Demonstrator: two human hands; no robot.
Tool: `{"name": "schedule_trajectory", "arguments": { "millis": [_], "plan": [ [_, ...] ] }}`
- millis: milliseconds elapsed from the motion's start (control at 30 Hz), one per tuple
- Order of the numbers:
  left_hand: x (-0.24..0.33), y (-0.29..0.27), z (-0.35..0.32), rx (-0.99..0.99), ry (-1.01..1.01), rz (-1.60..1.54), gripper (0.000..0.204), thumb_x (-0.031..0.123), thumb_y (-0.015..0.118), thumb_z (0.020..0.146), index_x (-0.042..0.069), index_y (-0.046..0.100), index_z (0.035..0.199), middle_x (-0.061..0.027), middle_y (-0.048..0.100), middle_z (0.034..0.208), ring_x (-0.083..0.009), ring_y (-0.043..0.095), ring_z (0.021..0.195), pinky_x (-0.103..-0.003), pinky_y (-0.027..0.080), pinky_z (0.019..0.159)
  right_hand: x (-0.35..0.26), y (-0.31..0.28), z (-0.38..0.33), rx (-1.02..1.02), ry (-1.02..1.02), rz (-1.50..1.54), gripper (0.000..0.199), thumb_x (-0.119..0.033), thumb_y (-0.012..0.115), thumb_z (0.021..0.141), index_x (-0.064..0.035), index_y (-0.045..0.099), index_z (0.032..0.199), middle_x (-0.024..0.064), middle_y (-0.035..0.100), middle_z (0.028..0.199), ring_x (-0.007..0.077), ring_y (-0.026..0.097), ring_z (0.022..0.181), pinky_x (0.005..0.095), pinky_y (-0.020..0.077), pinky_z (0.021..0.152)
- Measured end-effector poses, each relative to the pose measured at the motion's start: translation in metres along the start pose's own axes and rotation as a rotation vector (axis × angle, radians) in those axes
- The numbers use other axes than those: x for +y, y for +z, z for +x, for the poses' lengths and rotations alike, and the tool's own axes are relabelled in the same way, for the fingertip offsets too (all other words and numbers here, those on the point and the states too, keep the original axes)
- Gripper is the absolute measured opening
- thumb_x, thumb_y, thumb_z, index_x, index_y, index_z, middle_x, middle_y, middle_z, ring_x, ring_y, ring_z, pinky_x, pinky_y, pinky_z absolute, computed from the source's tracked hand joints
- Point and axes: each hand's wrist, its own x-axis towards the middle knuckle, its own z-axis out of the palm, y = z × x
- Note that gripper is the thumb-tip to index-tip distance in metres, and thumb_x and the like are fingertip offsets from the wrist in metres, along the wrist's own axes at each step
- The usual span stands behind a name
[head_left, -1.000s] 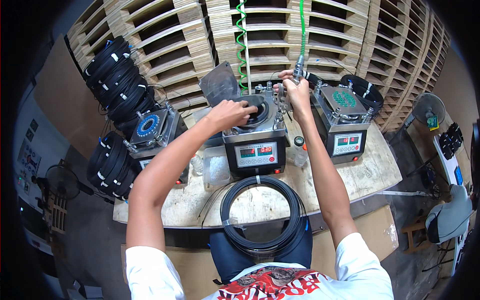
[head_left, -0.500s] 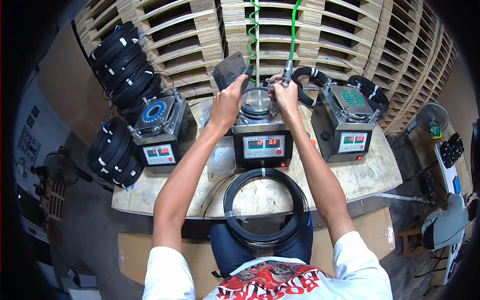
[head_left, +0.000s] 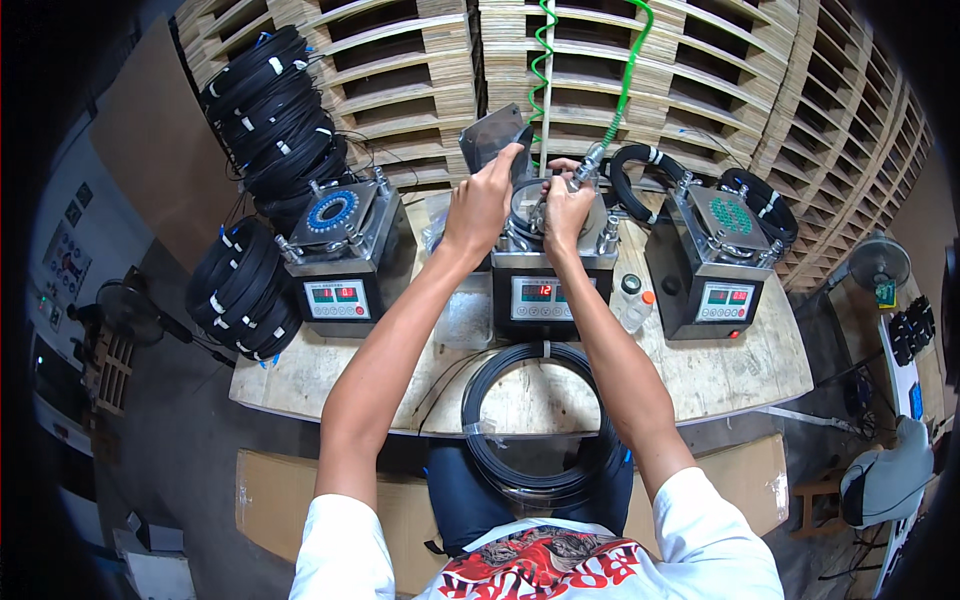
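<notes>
1. Head view, nearest first: a big black cable coil (head_left: 545,420) lies half on the tabletop (head_left: 720,375) edge, half over the person's lap. It looks bendy but springy, and a bit heavy. It is best held by the ring itself with a whole hand.
2. Next comes the middle machine (head_left: 543,285), a metal box with a red number screen. It looks heavy and hard, and not easy to push.
3. The left hand (head_left: 482,205) rests on the machine's top by a raised dark lid (head_left: 492,140). Its grip is curled, but I cannot tell what it pinches.
4. The right hand (head_left: 566,208) is pressed around a thin metal air nozzle (head_left: 583,165) on a green curly hose (head_left: 600,90). The nozzle is stiff and smooth; the hose is light and stretchy.
5. Two like machines (head_left: 340,270) (head_left: 715,265) stand close on each side, and a small bottle (head_left: 640,308) stands near the right elbow path.
6. Farther off are piles of black coils (head_left: 270,100) and wooden pallets (head_left: 400,60).
</notes>
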Motion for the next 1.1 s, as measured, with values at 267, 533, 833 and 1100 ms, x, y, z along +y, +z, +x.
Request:
{"name": "schedule_trajectory", "arguments": {
  "millis": [267,533,833,1100],
  "plan": [
    [-0.007,0.005,-0.006,-0.003,0.022,-0.024,0.045,0.003,0.056,0.092,0.013,0.051,0.136,-0.0163,0.069,0.114,-0.0418,0.068,0.088,-0.052,0.057,0.074,0.022,-0.029,0.02,0.19,-0.188,-0.076,0.017,0.005,0.053,0.082,-0.0021,0.067,0.089,0.0038,0.054,0.089,0.0128,0.05,0.077,0.0311,0.0412,0.068],
    [-0.006,0.01,-0.007,-0.061,0.072,0.018,0.054,-0.002,0.057,0.086,0.015,0.051,0.137,-0.013,0.07,0.115,-0.0402,0.069,0.087,-0.051,0.058,0.072,-0.023,-0.059,0.031,-0.009,-0.045,-0.013,0.021,0.002,0.049,0.09,0.0006,0.064,0.104,0.0068,0.063,0.085,0.0138,0.065,0.069,0.0259,0.0531,0.064],
    [0.01,0.043,0.004,-0.391,0.307,0.133,0.034,0.011,0.064,0.087,0.015,0.069,0.121,-0.0103,0.073,0.096,-0.0333,0.071,0.086,-0.045,0.057,0.07,-0.059,-0.081,0.057,-0.071,-0.06,0.005,0.025,0.003,0.048,0.088,0.0009,0.063,0.108,0.0082,0.062,0.093,0.0172,0.07,0.079,0.0279,0.0563,0.07],
    [-0.012,0.06,-0.002,-0.476,0.268,-0.051,0.03,0.027,0.063,0.094,0.013,0.07,0.119,-0.0081,0.068,0.119,-0.034,0.066,0.105,-0.047,0.055,0.083,-0.067,-0.099,0.058,-0.116,0.015,0.037,0.024,0.002,0.048,0.089,0.0003,0.063,0.108,0.0056,0.06,0.094,0.0173,0.07,0.081,0.0283,0.0576,0.071]
  ]
}}
